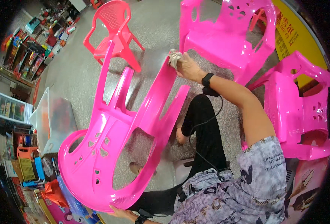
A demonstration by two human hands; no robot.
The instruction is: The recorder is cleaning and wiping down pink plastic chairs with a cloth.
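A glossy pink plastic armchair lies tipped across in front of me, its legs pointing away and its backrest with cut-out holes toward me. My left hand grips the rim of the backrest at the lower edge of the view, some fingers hidden by the plastic. Out at the far end of one leg, my right hand is closed on a crumpled greyish-white cloth. That cloth touches the leg's tip. Both wrists wear black bands, and a thin dark cable hangs from the right one.
Two more pink armchairs stand at the far right and right. A coral-red armchair stands beyond the tipped legs. To the left are a translucent plastic bin, a small glass-fronted fridge and crowded shelves. A yellow panel rises behind the right chairs.
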